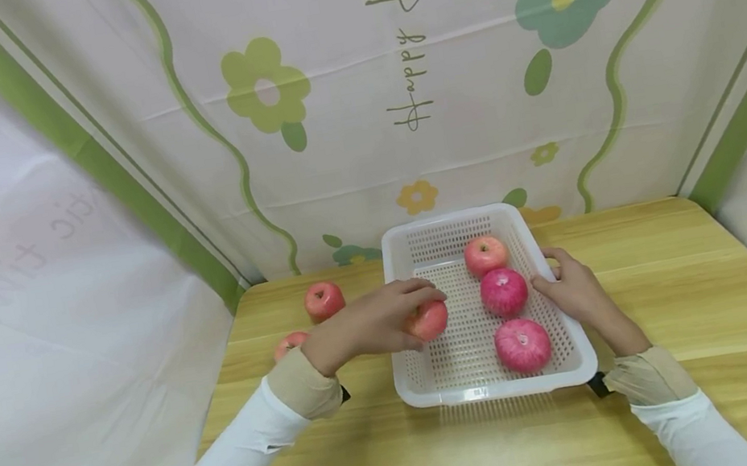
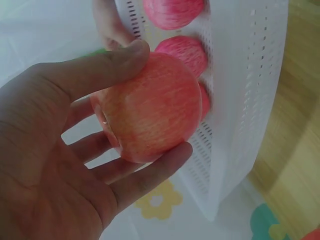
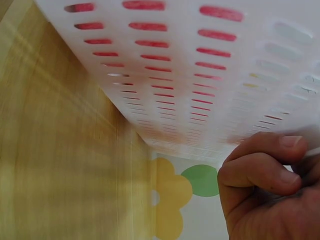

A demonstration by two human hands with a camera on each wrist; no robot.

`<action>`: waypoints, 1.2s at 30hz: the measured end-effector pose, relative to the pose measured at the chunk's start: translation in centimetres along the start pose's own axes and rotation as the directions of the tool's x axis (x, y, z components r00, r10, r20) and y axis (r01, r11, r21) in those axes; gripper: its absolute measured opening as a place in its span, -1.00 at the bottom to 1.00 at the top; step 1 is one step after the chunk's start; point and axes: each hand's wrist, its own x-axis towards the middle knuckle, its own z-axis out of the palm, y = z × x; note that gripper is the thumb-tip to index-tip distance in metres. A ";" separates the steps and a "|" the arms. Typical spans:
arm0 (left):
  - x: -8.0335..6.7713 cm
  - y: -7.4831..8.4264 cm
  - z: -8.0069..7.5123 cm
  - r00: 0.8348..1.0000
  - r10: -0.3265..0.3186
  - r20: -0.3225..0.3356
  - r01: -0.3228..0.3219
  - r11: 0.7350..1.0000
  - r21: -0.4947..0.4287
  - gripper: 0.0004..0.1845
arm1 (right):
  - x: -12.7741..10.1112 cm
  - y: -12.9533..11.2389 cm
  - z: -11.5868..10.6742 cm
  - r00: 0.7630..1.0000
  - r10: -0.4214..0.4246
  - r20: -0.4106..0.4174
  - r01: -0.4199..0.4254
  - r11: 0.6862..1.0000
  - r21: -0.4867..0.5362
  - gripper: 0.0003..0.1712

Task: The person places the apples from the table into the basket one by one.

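Note:
My left hand (image 1: 387, 319) grips a red apple (image 1: 429, 321) over the left side of a white plastic basket (image 1: 472, 394). In the left wrist view the thumb and fingers curl round this apple (image 2: 150, 107), with the basket wall (image 2: 240, 90) just beyond it. On the basket's right side my right hand (image 1: 573, 287) holds the rim, thumb over the edge. Its curled fingers (image 3: 260, 170) show outside the slotted wall in the right wrist view. Inside the basket, a paler red apple (image 1: 485, 255) and two deep pink round fruits (image 1: 503, 291) (image 1: 522, 345) line the right side.
Two more red apples (image 1: 324, 301) (image 1: 291, 345) sit on the wooden table (image 1: 483, 460) left of the basket, one partly hidden behind my left forearm. A printed white curtain (image 1: 345, 148) hangs behind the table, with more fabric at both sides.

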 end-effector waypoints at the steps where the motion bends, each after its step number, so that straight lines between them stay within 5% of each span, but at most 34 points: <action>1: 0.2 0.1 0.1 1.000 0.014 0.006 -0.014 1.000 0.002 -0.25 | 0.0 0.0 0.0 1.000 -0.003 -0.002 0.003 1.000 -0.001 -0.19; 11: 1.5 0.5 0.7 0.989 0.125 0.074 -0.128 0.991 0.036 -0.21 | 0.0 -0.2 0.0 1.000 -0.013 -0.004 0.013 1.000 -0.005 -0.20; 28: 3.0 1.1 1.8 0.966 0.220 0.138 -0.237 0.963 0.126 -0.30 | 0.0 -0.2 0.0 1.000 -0.010 -0.009 0.010 1.000 -0.011 -0.20; 36: 3.8 1.6 2.6 0.960 0.208 0.189 -0.246 0.947 0.205 -0.31 | 0.1 -0.1 0.0 1.000 -0.009 -0.007 0.009 1.000 -0.007 -0.20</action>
